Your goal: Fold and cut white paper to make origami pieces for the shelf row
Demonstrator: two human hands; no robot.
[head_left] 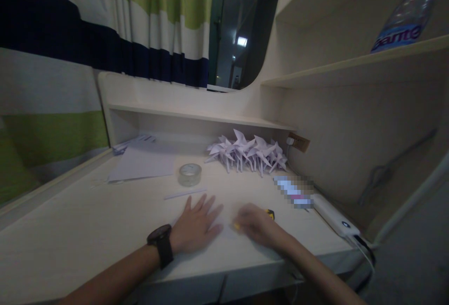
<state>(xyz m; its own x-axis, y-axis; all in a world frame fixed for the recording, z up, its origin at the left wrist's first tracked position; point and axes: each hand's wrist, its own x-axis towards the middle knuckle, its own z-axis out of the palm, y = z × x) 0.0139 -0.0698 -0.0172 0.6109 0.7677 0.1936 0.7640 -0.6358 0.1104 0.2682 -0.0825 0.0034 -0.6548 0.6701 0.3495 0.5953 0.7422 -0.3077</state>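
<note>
My left hand (196,223) lies flat on the pale desk (87,230), fingers spread, a black watch on its wrist. It seems to press on a sheet of white paper (226,230) that barely shows against the desk. My right hand (254,224) is blurred just to the right, fingers closed around a small yellow and black tool (269,212), its tip at the paper. A thin white strip (185,194) lies just beyond my left fingers.
A roll of clear tape (190,174) stands behind the strip. Several folded paper pinwheels (247,152) are piled at the back under a low shelf. Loose sheets (142,162) lie at the back left. A white power strip (335,221) runs along the right edge. A bottle (407,15) stands on the upper shelf.
</note>
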